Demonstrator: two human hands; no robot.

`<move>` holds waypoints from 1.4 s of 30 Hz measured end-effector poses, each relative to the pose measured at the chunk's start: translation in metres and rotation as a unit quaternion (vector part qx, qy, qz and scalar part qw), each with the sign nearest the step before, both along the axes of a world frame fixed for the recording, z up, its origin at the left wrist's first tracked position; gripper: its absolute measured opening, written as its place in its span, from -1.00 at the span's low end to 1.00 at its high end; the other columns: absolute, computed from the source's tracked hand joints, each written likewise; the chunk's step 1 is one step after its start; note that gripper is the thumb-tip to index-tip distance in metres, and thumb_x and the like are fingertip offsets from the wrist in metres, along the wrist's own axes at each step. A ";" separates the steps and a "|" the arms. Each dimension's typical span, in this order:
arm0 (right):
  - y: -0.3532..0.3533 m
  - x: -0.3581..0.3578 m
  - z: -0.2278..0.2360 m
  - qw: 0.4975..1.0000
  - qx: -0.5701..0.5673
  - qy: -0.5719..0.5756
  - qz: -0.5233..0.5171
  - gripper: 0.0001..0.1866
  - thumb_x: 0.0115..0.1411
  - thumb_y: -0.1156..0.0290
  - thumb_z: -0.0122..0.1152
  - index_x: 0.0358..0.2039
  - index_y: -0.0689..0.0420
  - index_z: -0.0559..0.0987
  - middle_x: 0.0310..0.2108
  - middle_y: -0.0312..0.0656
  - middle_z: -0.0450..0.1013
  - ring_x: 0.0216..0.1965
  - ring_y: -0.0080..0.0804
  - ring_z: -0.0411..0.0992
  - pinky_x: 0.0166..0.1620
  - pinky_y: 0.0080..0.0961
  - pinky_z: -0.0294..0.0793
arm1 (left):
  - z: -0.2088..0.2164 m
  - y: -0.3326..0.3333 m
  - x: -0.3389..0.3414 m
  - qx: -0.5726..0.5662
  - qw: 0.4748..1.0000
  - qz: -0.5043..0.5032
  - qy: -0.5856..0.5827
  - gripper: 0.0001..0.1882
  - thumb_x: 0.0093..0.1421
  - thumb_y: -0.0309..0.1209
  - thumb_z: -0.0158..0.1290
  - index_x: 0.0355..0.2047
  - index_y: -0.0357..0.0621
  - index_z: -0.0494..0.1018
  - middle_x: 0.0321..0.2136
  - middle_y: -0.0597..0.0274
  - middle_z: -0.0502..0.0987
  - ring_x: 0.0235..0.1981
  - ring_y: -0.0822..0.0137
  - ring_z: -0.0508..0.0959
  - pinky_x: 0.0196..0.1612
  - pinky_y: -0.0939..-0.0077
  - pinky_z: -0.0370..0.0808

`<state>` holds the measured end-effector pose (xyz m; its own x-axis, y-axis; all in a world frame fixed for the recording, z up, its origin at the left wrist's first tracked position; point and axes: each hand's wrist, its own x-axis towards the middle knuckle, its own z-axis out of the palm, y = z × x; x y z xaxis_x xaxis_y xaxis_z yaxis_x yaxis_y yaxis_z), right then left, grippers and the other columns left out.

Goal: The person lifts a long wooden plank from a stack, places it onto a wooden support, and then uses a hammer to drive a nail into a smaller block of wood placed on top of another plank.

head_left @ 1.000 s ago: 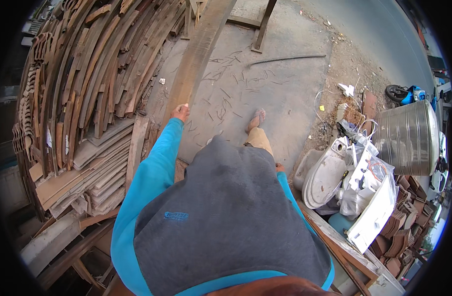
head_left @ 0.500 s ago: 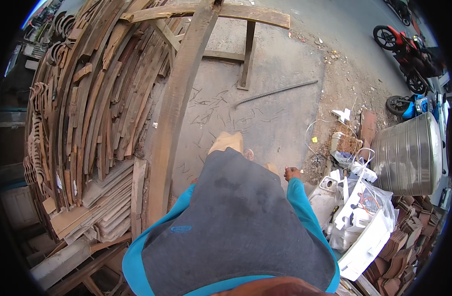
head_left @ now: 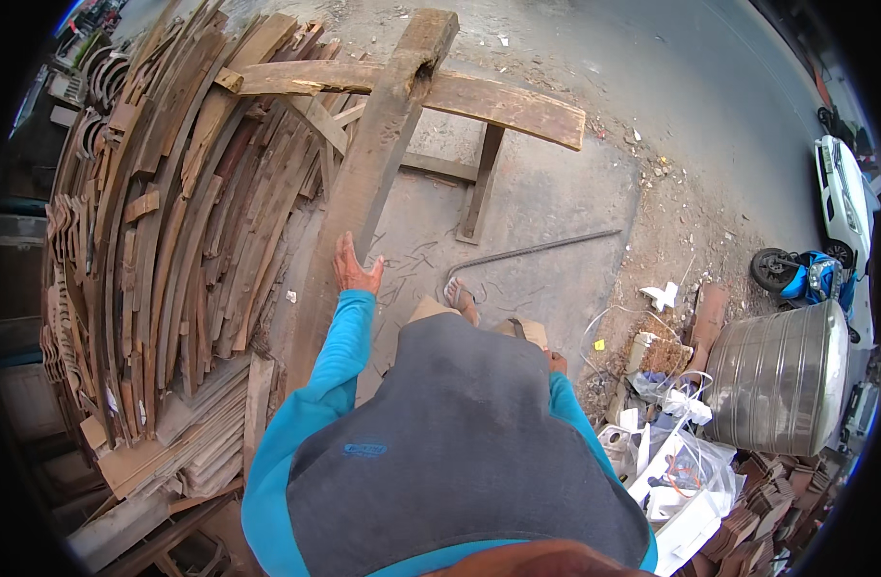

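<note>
My left hand reaches forward with its fingers spread and lies against the right side of a long, thick wooden beam. This beam runs away from me and crosses a wooden sawhorse near its far end, where a dark hole shows in the wood. My right hand hangs low beside my right leg, mostly behind the sleeve, so its fingers cannot be made out. On the ground ahead of my foot lies a bent ribbed steel bar.
Stacked old timber fills the left side. At the right are a white plastic heap, a ribbed metal tank and piled roof tiles. Bent nails litter the ground. A blue motorcycle and a white car stand farther right.
My left hand has come up from beside my body onto the beam. My right hand has dropped back behind the sleeve. The red motorcycle has left the view and a white car has appeared.
</note>
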<state>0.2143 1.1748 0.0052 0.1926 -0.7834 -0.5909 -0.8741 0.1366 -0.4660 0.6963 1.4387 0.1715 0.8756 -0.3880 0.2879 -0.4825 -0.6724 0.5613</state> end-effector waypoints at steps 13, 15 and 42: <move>-0.199 0.297 0.174 0.948 -0.087 -0.304 0.021 -0.69 0.30 0.31 0.13 -0.07 0.28 0.51 -0.29 -0.13 0.56 -0.37 -0.46 0.51 -0.24 -0.53 0.51 | 0.023 -0.149 0.140 0.229 0.948 0.182 0.128 0.22 -0.11 0.02 0.35 0.41 0.12 -0.20 0.37 -0.23 -0.14 0.39 -0.21 -0.12 0.37 -0.14 -0.09; -0.238 0.364 0.205 0.925 -0.119 -0.354 0.076 -0.73 0.32 0.35 0.11 -0.08 0.26 0.51 -0.29 -0.13 0.56 -0.34 -0.46 0.51 -0.22 -0.53 0.51 | 0.032 -0.161 0.147 0.231 0.942 0.190 0.152 0.25 -0.11 0.02 0.36 0.42 0.12 -0.24 0.37 -0.26 -0.14 0.39 -0.22 -0.12 0.37 -0.11 -0.05; -0.394 0.584 0.173 0.811 -0.104 -0.243 0.522 -0.37 0.13 0.21 0.26 0.16 0.23 0.36 0.04 0.02 0.37 0.03 -0.08 0.37 0.10 -0.18 0.29 | 0.031 -0.226 0.199 0.398 0.735 0.408 0.367 0.46 -0.23 -0.30 0.48 0.38 -0.09 -0.48 0.38 -0.15 -0.14 0.37 -0.11 0.02 0.38 0.24 0.13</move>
